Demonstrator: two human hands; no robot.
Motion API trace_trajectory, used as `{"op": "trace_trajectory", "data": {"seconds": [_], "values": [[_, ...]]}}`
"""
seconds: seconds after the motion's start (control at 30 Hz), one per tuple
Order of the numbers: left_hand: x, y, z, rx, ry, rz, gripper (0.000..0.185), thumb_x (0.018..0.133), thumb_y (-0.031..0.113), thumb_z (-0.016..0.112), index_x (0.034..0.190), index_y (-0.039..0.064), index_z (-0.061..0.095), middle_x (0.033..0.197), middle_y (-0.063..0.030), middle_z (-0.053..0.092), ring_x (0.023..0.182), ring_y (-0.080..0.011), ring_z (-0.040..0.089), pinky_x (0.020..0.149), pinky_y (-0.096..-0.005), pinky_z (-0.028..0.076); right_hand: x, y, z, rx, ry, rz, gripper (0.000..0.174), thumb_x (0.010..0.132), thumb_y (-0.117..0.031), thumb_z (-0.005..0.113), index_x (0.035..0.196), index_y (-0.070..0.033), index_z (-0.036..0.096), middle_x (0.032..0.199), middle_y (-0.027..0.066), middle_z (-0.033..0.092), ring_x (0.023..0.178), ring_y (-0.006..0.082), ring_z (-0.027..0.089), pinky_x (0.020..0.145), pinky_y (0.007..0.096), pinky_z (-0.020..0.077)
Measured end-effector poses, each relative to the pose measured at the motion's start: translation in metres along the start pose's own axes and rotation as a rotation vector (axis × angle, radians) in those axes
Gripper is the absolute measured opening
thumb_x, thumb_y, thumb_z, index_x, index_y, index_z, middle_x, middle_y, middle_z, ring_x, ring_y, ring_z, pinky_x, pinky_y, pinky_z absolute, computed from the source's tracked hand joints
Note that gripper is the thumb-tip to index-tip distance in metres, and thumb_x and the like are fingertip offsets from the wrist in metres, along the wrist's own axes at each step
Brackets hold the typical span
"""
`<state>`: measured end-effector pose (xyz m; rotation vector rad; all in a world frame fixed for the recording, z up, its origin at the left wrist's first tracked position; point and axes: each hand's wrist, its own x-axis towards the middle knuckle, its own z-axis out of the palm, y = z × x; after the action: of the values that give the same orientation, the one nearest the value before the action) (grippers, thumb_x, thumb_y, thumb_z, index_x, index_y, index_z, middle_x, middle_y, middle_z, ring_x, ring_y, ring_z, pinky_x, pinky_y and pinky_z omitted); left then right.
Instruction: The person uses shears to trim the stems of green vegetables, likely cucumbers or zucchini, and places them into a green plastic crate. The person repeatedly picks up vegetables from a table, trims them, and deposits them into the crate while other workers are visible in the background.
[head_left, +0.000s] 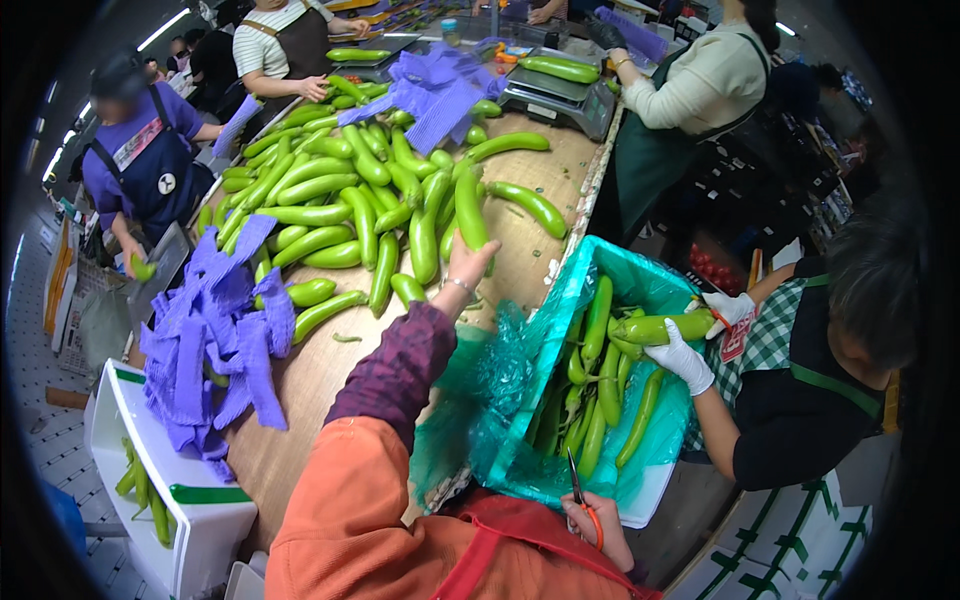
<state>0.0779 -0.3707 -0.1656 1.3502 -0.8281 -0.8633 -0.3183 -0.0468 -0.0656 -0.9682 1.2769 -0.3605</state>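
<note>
My left hand (469, 268) reaches over the wooden table (292, 405) and grips the lower end of a long green eggplant (470, 210). Around it lies a large heap of similar green eggplants (315, 187). Low in the view, my right hand (604, 521) holds scissors (577, 484) with orange handles, blades pointing up and away from me. Just beyond the scissors stands a white foam box lined with green plastic film (555, 360), with several eggplants (609, 382) inside.
Purple foam netting (206, 345) lies at left, more (439, 90) atop the heap. A scale (559, 97) bears an eggplant. At right, a co-worker's gloved hands (679, 356) hold an eggplant and orange-handled scissors over the box. Another white foam box (217, 517) stands lower left. Other people surround the table.
</note>
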Motion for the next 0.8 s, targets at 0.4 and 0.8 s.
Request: {"op": "trace_trajectory", "data": {"seconds": [0.4, 0.8], "values": [[-0.019, 0.071, 0.132, 0.188, -0.473, 0.031, 0.071, 0.087, 0.031, 0.073, 0.141, -0.006, 0.045, 0.135, -0.0208, 0.058, 0.122, -0.0251, 0.058, 0.099, -0.0363, 0.049, -0.008, 0.022, 0.002, -0.005, 0.104, -0.059, 0.018, 0.094, -0.014, 0.065, 0.101, 0.003, 0.068, 0.071, -0.001, 0.061, 0.061, 0.0051, 0.055, 0.056, 0.0211, 0.0451], [-0.288, -0.052, 0.147, 0.626, -0.998, 0.17, 0.051, 0.081, 0.018, 0.069, 0.126, -0.002, 0.059, 0.115, -0.0264, 0.062, 0.104, -0.0367, 0.063, 0.093, -0.0419, 0.051, -0.021, 0.028, -0.01, -0.061, 0.158, -0.231, 0.016, 0.094, -0.018, 0.066, 0.097, -0.002, 0.067, 0.067, -0.0018, 0.057, 0.06, 0.0063, 0.053, 0.055, 0.0242, 0.0433]]}}
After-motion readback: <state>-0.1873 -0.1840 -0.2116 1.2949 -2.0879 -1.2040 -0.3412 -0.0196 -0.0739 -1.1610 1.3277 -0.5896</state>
